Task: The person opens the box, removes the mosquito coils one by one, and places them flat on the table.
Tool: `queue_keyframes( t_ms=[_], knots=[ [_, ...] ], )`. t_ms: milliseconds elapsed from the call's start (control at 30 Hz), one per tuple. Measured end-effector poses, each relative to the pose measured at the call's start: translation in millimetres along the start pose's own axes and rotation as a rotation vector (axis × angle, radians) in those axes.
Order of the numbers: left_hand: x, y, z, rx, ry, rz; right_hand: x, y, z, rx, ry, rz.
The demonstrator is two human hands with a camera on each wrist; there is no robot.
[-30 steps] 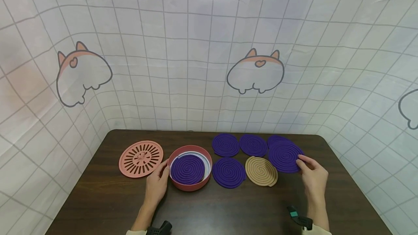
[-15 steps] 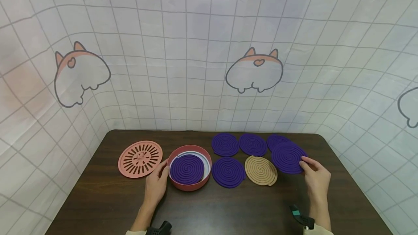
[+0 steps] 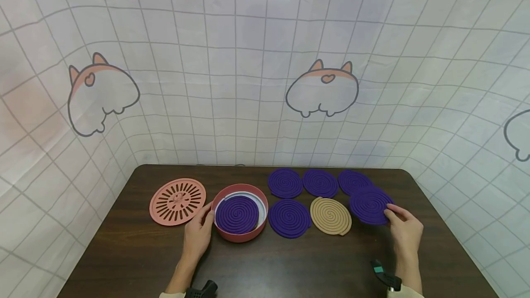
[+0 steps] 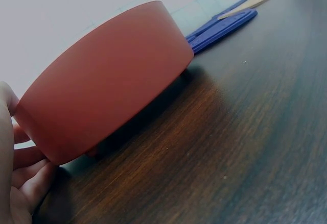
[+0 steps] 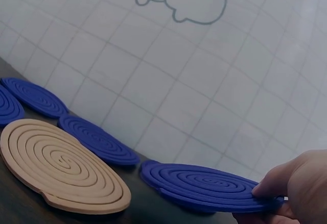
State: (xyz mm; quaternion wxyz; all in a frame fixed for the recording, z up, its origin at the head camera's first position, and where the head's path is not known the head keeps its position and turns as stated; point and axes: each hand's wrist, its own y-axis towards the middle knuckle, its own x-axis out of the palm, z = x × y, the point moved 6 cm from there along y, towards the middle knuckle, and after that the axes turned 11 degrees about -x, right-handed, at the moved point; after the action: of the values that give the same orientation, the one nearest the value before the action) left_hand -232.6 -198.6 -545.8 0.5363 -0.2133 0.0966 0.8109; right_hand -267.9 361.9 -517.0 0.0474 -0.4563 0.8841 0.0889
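Observation:
Purple mosquito coils lie on the table, with one tan mosquito coil (image 3: 331, 215) among them. My right hand (image 3: 406, 231) pinches the edge of a purple mosquito coil (image 3: 370, 205) between thumb and fingers. In the right wrist view this coil (image 5: 209, 185) is slightly tilted, the thumb on its upper face. My left hand (image 3: 198, 233) grips the side of a round red mosquito coil holder (image 3: 239, 238). Inside the holder lies another purple coil (image 3: 237, 215), with a white inner ring showing around it. From the left wrist, only the outer wall of the holder (image 4: 110, 76) shows.
A pink slotted lid (image 3: 178, 202) lies left of the holder. Several purple coils (image 3: 290, 218) are spread between the holder and my right hand, two rows deep. Behind the dark wooden table (image 3: 265, 270) hangs a white gridded curtain (image 3: 232, 82).
My right hand has moved a little right and toward me with the purple coil, uncovering more of the purple coil behind it. My left hand and the holder have stayed put.

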Motion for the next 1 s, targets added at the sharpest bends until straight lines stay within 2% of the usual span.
queue_keyframes(
  t_ms=[133, 567, 1000],
  knots=[
    [-0.2, -0.4, 0.2, 0.005, -0.001, 0.002, -3, 1, 3, 0.008, -0.019, -0.003],
    [-0.2, -0.1, 0.0, 0.008, -0.002, 0.000, -11, 2, 9, -0.015, -0.246, -0.034],
    [-0.3, 0.1, 0.2, 0.013, 0.005, 0.015, -15, 4, 17, 0.007, -0.310, -0.073]
  ],
)
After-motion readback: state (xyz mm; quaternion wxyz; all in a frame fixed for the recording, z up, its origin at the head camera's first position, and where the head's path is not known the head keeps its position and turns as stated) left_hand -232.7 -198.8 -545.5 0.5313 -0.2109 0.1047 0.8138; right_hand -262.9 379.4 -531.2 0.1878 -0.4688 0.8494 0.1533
